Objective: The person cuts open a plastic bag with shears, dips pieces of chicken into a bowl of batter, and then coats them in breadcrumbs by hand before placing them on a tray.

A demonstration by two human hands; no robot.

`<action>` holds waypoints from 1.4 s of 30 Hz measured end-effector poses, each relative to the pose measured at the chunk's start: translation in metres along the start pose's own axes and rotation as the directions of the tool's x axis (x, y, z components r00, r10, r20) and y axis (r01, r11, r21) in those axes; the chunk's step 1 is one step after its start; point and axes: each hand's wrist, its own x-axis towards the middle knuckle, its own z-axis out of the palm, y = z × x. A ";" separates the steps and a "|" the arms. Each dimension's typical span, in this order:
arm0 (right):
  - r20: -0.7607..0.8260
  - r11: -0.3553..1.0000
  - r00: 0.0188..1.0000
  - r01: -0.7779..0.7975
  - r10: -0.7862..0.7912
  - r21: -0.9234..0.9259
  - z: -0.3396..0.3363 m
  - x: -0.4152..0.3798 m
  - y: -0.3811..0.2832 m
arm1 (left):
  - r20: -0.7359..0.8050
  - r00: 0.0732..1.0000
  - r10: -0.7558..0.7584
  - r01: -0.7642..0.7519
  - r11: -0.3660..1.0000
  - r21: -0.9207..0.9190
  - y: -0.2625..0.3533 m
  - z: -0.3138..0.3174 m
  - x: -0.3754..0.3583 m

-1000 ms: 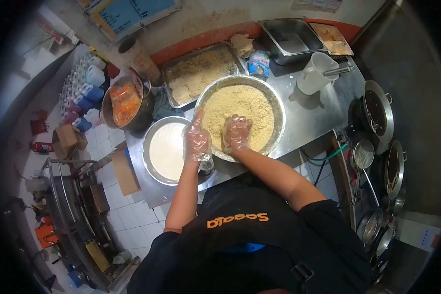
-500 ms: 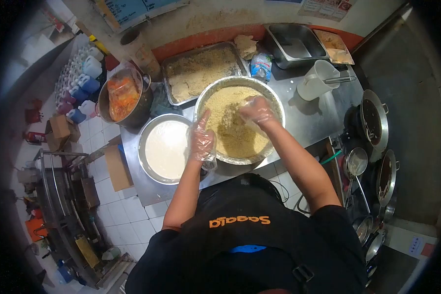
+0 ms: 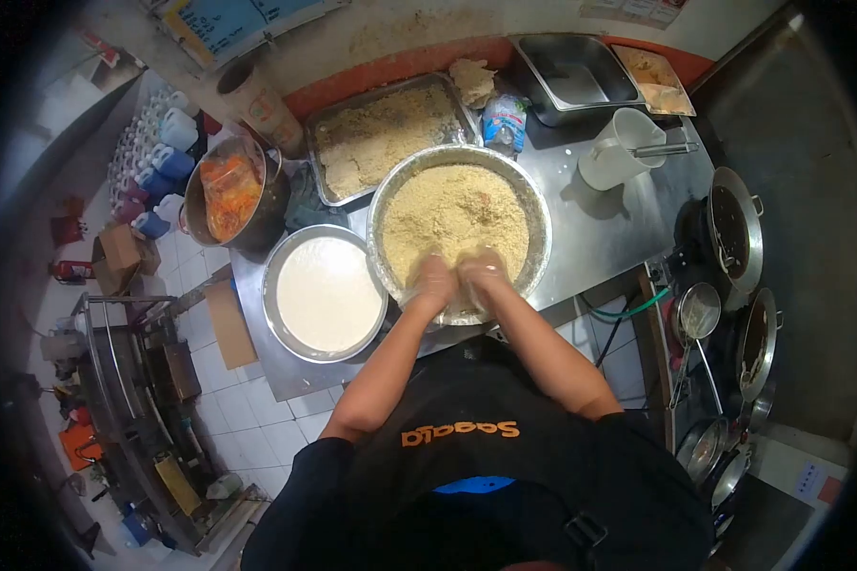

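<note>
A large round metal bowl (image 3: 541, 238) stands on the table, filled with pale yellow breadcrumbs (image 3: 448, 205). My left hand (image 3: 432, 281) and my right hand (image 3: 483, 272), both in clear plastic gloves, are side by side at the bowl's near side. Their fingers are sunk in the crumbs and blurred, so what they hold, if anything, is hidden. A small reddish-brown spot shows on the crumbs toward the back right. Left of the bowl stands a round metal basin (image 3: 269, 295) of creamy white batter (image 3: 327, 293).
Behind the bowl lies a tray (image 3: 326, 184) of crumbs, beside a plastic bottle (image 3: 505, 124) and a deep steel pan (image 3: 581, 81). A white jug (image 3: 623, 150) with a whisk stands right. A pot (image 3: 269, 214) holds bagged orange food; dark-filled woks (image 3: 733, 228) sit far right.
Both hands have moved to the bowl's near side: the left from its left rim, the right from the middle. The crumb surface is reshaped, with the hollow in the middle covered.
</note>
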 end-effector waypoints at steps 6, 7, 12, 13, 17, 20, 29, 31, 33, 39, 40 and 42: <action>0.081 0.783 0.995 -0.092 0.053 0.615 -0.087 -0.049 -0.091 | -0.407 0.875 0.262 -0.362 0.912 -0.193 0.005 -0.011 0.011; -0.101 0.896 0.995 0.029 0.017 0.443 -0.090 -0.050 -0.097 | -0.405 0.876 0.260 -0.360 0.913 -0.193 0.002 -0.010 0.015; -0.039 0.653 0.681 0.683 -0.731 -0.326 -0.045 -0.034 -0.077 | -0.244 0.804 0.543 -0.527 0.840 0.130 0.009 -0.018 0.025; 0.091 0.534 0.681 0.643 -0.726 -0.550 -0.040 -0.032 -0.072 | -0.252 0.750 0.612 -0.524 0.781 0.339 -0.004 -0.004 0.040; 0.204 0.330 0.714 0.532 -0.670 -0.780 -0.047 0.005 -0.060 | -0.223 0.657 0.721 -0.487 0.631 0.604 -0.016 0.013 0.052; 0.277 0.315 0.804 0.487 -0.526 -0.814 -0.066 -0.012 -0.090 | -0.220 0.620 0.753 -0.592 0.633 0.499 0.006 0.003 0.043; 0.397 0.078 0.684 0.551 -0.611 -0.831 -0.076 0.027 -0.058 | 0.016 0.790 0.613 -0.550 0.698 0.458 0.014 -0.002 0.045; 0.343 0.289 0.703 0.615 -0.624 -0.734 -0.089 0.003 -0.090 | 0.084 0.831 0.550 -0.531 0.737 0.419 0.024 -0.005 0.052; 0.340 0.221 0.688 0.590 -0.642 -0.777 -0.076 0.018 -0.075 | -0.142 0.742 0.656 -0.534 0.705 0.467 0.019 0.011 0.055; 0.438 0.161 0.674 0.634 -0.595 -0.756 -0.089 0.026 -0.081 | 0.035 0.857 0.514 -0.465 0.743 0.482 0.033 -0.004 0.056; 0.463 0.181 0.729 0.613 -0.504 -0.769 -0.096 0.023 -0.095 | 0.018 0.852 0.524 -0.465 0.739 0.488 0.028 -0.002 0.060; 0.365 0.171 0.603 0.650 -0.710 -0.741 -0.099 0.017 -0.091 | -0.034 0.780 0.625 -0.543 0.703 0.458 0.010 0.008 0.061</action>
